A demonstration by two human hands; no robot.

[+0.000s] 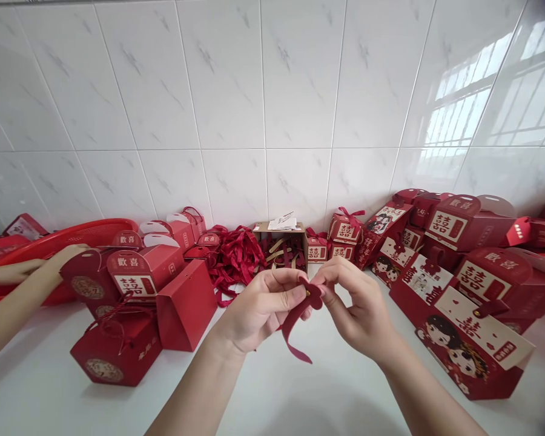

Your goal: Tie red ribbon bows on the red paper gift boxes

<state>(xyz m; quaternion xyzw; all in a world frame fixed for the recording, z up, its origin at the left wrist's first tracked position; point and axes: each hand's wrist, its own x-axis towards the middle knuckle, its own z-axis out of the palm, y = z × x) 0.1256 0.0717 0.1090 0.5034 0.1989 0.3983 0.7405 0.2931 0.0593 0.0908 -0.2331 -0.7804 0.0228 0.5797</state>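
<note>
Over the white table, my left hand [266, 306] pinches a dark red strap [295, 348] between thumb and fingers. One end of the strap is scalloped like a flower and carries a small gold stud; the other end hangs down in a curl. My right hand [356, 303] is closed at the right edge of the scalloped end, its thumb and index finger pressed together on it. Behind my hands stands an open cardboard box [258, 232] holding similar straps, with white paper slips [282, 221] on top.
Red gift boxes [186, 306] stand at the left, beside a heap of red ribbon [238, 254]. More printed gift boxes [476, 345] fill the right side. Another person's arms [22, 297] reach toward a red plastic basket [104, 229]. A tiled wall [300, 91] closes the back.
</note>
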